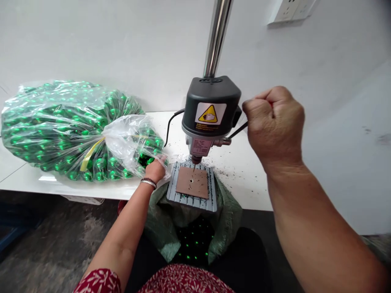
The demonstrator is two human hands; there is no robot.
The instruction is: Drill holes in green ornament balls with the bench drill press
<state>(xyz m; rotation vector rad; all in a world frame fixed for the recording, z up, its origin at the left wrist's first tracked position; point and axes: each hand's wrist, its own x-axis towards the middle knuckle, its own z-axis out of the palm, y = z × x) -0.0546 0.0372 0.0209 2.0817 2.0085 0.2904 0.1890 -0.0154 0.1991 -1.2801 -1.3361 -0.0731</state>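
A small drill press (210, 106) with a dark head stands in front of me. My right hand (275, 122) is closed round the end of its feed lever (238, 130), to the right of the head. Below the drill bit, a brown square board (198, 188) with a small hole in it lies on the slotted metal base (212, 203). My left hand (155, 170) reaches into the mouth of a clear plastic bag (122, 132) full of shiny green balls (100, 162). Its fingers are partly hidden by plastic and balls, so I cannot tell whether they grip one.
A green woven sack (227, 215) hangs open below the base, with green balls (195, 244) inside. Dark shavings lie scattered on the white table (244, 179). A black cable (169, 126) runs behind the drill. A wall socket (288, 10) sits at upper right.
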